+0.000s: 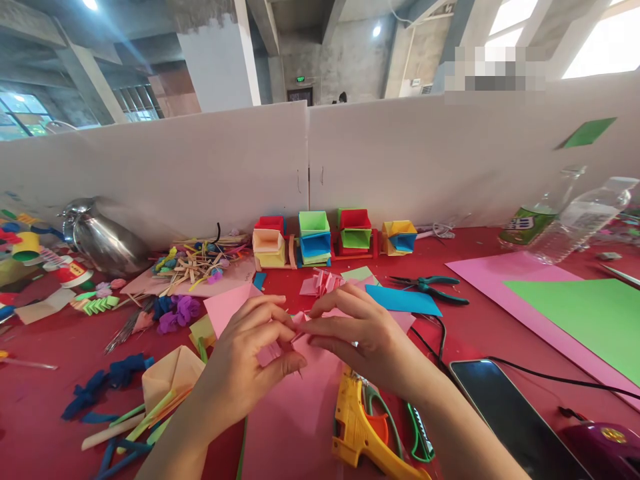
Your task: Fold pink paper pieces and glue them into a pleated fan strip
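Between my two hands, above the middle of the table, is a small folded piece of pink paper [301, 318]. My left hand [253, 350] pinches it from the left, thumb and fingers curled in. On the other side, my right hand [357, 327] has its fingertips closed on the same piece. My fingers hide much of its shape. Below lies a pink paper sheet [293, 427]. Just beyond the fingertips sits a pleated pink paper piece [327, 283], with a blue paper strip [403, 300] to its right. A yellow glue gun [357, 420] lies under my right wrist.
Folded coloured paper boxes [314, 237] line the back near a white partition [200, 173]. Pliers [430, 287], a phone [515, 413], green paper [580, 320] and plastic bottles [585, 220] are right. A metal jug [103, 233], paper scraps and sticks [200, 263] crowd the left.
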### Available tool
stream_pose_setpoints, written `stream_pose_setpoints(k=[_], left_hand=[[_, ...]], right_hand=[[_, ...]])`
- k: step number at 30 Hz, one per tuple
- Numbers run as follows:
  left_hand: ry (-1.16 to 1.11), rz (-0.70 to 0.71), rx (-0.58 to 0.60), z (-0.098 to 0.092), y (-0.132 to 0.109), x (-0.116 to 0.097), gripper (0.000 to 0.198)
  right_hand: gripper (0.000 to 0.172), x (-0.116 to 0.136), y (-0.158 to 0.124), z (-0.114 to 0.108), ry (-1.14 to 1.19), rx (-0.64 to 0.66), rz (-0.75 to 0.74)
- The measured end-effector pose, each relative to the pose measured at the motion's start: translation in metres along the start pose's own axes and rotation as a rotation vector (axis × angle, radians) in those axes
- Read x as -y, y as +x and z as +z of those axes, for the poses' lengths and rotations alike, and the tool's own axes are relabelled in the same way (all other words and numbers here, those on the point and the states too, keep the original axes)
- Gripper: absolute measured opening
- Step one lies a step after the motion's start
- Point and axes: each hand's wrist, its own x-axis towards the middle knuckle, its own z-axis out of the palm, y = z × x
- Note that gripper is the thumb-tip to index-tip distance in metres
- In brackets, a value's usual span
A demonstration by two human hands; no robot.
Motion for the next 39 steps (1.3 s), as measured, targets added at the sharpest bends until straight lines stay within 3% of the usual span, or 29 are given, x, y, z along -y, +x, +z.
stream_pose_setpoints(k=[7,13,20,23,29,32,34,39], left_hand=[[-0.073,-0.021,-0.051,-0.002,0.002,0.001,0.016],[-0.013,0.042,-0.079,0.002,0.002,0.002,0.016],[0.004,0.059,-0.087,0.006,0.003,0.006,0.016],[-0.167,-0.047,-0.095,0.003,0.000,0.009,0.022],[-0.556,-0.215,-0.102,0.005,-0.002,0.018,0.059],[-0.633,-0.282,-0.037,0.008,-0.003,0.030,0.071],[-0.652,-0.321,0.030,0.010,-0.003,0.042,0.076],[-0.810,-0.411,0.034,0.019,-0.004,0.069,0.074]], right_hand=[[0.010,0.001,0.002,0.001,0.016,-0.058,-0.038],[0.016,0.007,0.002,-0.002,-0.002,0.146,0.065],[0.019,0.002,0.001,-0.006,0.036,0.190,0.104],[0.018,-0.001,0.000,-0.013,0.147,0.156,0.126],[0.009,-0.012,-0.005,-0.018,0.394,0.015,0.255],[0.004,-0.017,-0.008,-0.019,0.452,-0.047,0.318],[0.003,-0.021,-0.010,-0.021,0.496,-0.092,0.352],[0.009,-0.032,-0.014,-0.025,0.711,-0.266,0.429]])
